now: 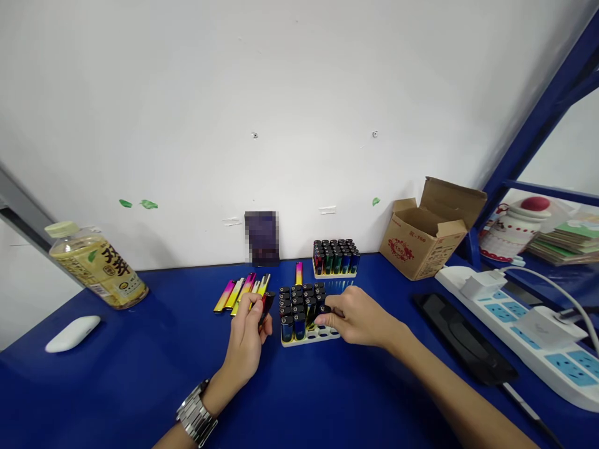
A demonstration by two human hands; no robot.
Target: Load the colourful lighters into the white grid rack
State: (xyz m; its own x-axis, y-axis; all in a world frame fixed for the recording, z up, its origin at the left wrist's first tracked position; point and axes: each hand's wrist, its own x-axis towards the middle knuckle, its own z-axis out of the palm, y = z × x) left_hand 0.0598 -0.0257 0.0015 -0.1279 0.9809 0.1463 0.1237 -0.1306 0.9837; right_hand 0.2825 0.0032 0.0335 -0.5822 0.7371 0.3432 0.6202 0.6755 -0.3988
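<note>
My left hand [248,333] is closed around a dark lighter [266,305] with a reddish side, held upright just left of a white tray [309,340]. Rows of black-topped lighters [299,327] stand in that tray, some with blue shiny bodies. At its right side my right hand [350,315] pinches a black-topped lighter [323,309], partly hidden by the fingers. Bare holes show along the tray's front right. Behind my left hand lie several flat, shiny pink-and-yellow pieces [225,295]; a similar piece [299,273] lies behind the tray.
A second tray of lighters [336,257] stands by the wall. To the right are an open cardboard box [412,240], a black phone [463,337] and a white power strip [528,340]. A drink bottle [100,265] and a white case [72,333] sit left on the blue table [154,362].
</note>
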